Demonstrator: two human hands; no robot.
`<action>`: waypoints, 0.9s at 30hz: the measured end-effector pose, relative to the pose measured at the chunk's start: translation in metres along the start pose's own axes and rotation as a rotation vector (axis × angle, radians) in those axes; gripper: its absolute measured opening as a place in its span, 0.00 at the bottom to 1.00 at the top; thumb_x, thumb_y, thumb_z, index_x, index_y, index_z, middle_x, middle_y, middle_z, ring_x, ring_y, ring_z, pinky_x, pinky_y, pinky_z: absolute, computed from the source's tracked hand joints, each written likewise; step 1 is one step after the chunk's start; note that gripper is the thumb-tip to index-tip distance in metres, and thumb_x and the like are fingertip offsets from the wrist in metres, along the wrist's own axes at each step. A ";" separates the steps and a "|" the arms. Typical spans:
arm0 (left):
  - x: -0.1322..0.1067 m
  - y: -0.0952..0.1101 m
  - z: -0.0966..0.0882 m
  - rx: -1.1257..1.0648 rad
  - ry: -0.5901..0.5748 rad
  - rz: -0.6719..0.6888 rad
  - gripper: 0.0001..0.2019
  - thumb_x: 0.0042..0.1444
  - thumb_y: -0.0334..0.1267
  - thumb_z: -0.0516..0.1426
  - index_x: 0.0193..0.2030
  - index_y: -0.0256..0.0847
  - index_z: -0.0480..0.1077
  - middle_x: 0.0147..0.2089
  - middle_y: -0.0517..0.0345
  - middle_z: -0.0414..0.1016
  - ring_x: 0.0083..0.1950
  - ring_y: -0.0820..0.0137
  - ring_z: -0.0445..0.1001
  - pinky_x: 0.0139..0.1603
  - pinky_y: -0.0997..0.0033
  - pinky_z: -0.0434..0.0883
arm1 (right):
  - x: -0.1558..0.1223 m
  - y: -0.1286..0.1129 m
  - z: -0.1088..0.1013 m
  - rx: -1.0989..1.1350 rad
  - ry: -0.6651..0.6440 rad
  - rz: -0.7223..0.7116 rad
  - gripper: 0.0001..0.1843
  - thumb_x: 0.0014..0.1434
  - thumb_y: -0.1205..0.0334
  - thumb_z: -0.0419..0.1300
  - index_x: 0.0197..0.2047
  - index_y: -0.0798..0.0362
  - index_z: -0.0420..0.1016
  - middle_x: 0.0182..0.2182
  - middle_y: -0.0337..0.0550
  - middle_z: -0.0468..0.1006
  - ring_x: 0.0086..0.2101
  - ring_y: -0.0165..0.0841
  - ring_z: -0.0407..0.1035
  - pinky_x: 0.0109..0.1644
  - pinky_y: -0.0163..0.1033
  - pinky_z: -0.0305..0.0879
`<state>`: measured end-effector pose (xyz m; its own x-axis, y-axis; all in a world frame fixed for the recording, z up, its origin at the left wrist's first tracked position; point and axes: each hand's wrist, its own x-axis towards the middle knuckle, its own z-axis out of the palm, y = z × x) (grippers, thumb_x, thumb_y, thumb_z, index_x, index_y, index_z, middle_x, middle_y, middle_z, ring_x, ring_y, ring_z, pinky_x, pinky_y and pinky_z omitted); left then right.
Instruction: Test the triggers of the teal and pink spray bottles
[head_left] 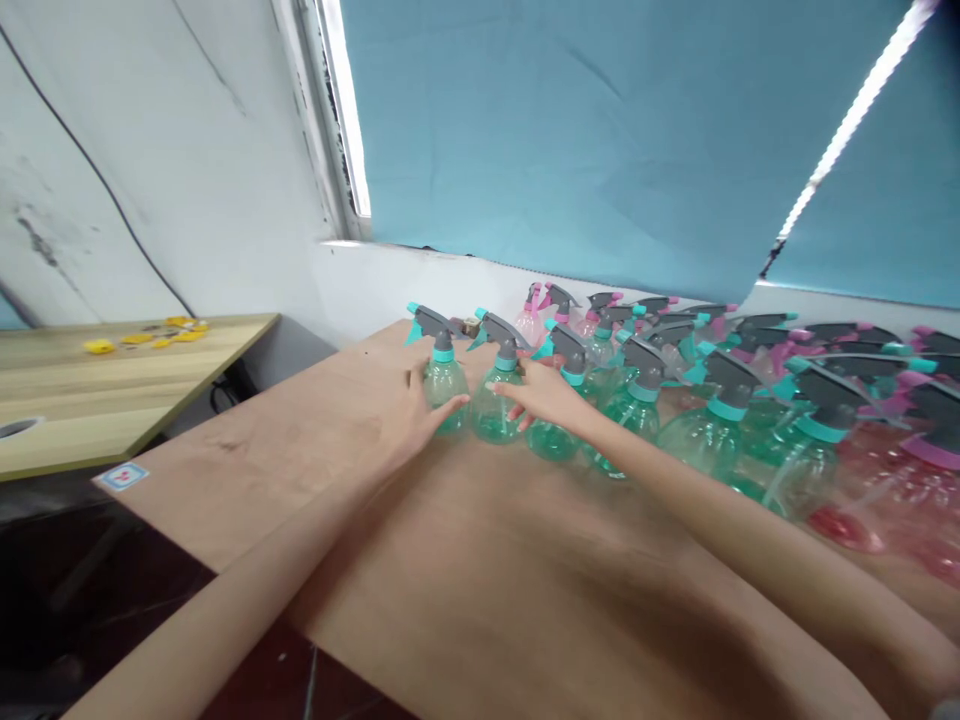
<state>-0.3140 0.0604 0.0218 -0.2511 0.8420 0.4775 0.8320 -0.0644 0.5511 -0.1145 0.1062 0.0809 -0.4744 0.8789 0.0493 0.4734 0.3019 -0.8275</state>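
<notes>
My left hand (418, 415) curves around the end green spray bottle (448, 382), thumb across its front; my right hand (550, 392) is partly closed on the neighbouring green bottle (491, 418). Both stand upright on a brown wooden table (465, 570). Right of my grip, more spray bottles (709, 440) crowd together; beyond hang blue window coverings (570, 130); far left, a pale desk (67, 385) bears yellow pieces (187, 332).
</notes>
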 end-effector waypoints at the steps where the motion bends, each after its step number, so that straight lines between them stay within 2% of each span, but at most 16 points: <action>1: 0.001 -0.001 0.001 0.000 0.003 0.005 0.41 0.53 0.61 0.59 0.66 0.42 0.49 0.61 0.42 0.60 0.60 0.49 0.65 0.55 0.50 0.66 | -0.001 -0.001 0.000 -0.001 0.001 0.000 0.33 0.59 0.55 0.60 0.62 0.62 0.56 0.46 0.63 0.76 0.21 0.30 0.74 0.17 0.32 0.71; 4: 0.002 -0.003 0.004 0.004 0.013 0.023 0.42 0.53 0.60 0.59 0.66 0.40 0.48 0.61 0.40 0.59 0.61 0.49 0.64 0.57 0.50 0.64 | -0.005 -0.004 0.000 -0.016 0.003 0.003 0.34 0.59 0.54 0.60 0.62 0.64 0.56 0.39 0.60 0.79 0.20 0.30 0.73 0.17 0.32 0.71; 8: 0.003 -0.003 0.003 0.015 0.021 0.044 0.41 0.54 0.60 0.58 0.66 0.40 0.48 0.61 0.40 0.59 0.63 0.49 0.61 0.58 0.49 0.62 | -0.008 -0.004 -0.001 -0.054 -0.007 0.004 0.36 0.60 0.54 0.58 0.64 0.64 0.51 0.27 0.51 0.79 0.16 0.31 0.71 0.17 0.33 0.70; 10: 0.002 -0.002 0.002 0.028 0.027 0.052 0.42 0.54 0.60 0.58 0.67 0.38 0.49 0.60 0.39 0.59 0.64 0.48 0.58 0.59 0.47 0.60 | -0.008 -0.003 -0.002 -0.064 -0.014 -0.001 0.37 0.60 0.53 0.58 0.65 0.64 0.49 0.25 0.49 0.78 0.17 0.32 0.72 0.18 0.33 0.70; 17: -0.008 0.002 -0.006 0.055 0.078 0.078 0.47 0.51 0.62 0.60 0.68 0.37 0.47 0.61 0.35 0.58 0.64 0.42 0.55 0.58 0.40 0.58 | -0.011 0.001 0.002 -0.083 -0.029 -0.040 0.39 0.60 0.50 0.57 0.66 0.61 0.47 0.32 0.52 0.80 0.22 0.36 0.75 0.20 0.37 0.71; 20: -0.025 0.008 -0.012 0.039 0.146 0.127 0.39 0.56 0.58 0.57 0.67 0.39 0.49 0.63 0.39 0.56 0.66 0.45 0.52 0.61 0.43 0.55 | -0.021 0.001 0.003 -0.121 -0.015 -0.075 0.38 0.59 0.46 0.55 0.64 0.60 0.50 0.38 0.57 0.79 0.24 0.38 0.75 0.22 0.40 0.71; 22: -0.043 0.017 -0.016 0.013 0.157 0.180 0.28 0.61 0.52 0.54 0.64 0.44 0.53 0.61 0.46 0.59 0.65 0.53 0.56 0.62 0.49 0.57 | -0.033 0.000 0.002 -0.165 0.014 -0.106 0.37 0.58 0.43 0.56 0.62 0.60 0.55 0.42 0.60 0.77 0.29 0.41 0.76 0.28 0.43 0.72; 25: -0.075 0.037 -0.019 -0.015 0.078 0.236 0.22 0.61 0.50 0.55 0.58 0.45 0.60 0.55 0.50 0.65 0.57 0.56 0.67 0.58 0.52 0.63 | -0.061 0.002 -0.003 -0.227 0.067 -0.157 0.34 0.56 0.42 0.58 0.58 0.57 0.61 0.49 0.59 0.74 0.45 0.48 0.73 0.44 0.49 0.68; 27: -0.094 0.054 -0.019 -0.044 -0.018 0.261 0.25 0.60 0.51 0.56 0.60 0.45 0.58 0.57 0.49 0.66 0.57 0.54 0.67 0.56 0.52 0.66 | -0.083 0.006 -0.009 -0.256 0.079 -0.190 0.33 0.56 0.41 0.57 0.57 0.55 0.63 0.49 0.57 0.74 0.48 0.49 0.70 0.48 0.50 0.65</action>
<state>-0.2545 -0.0321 0.0197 -0.0220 0.8030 0.5956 0.8452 -0.3033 0.4401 -0.0657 0.0386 0.0765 -0.5180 0.8209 0.2405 0.5579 0.5373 -0.6325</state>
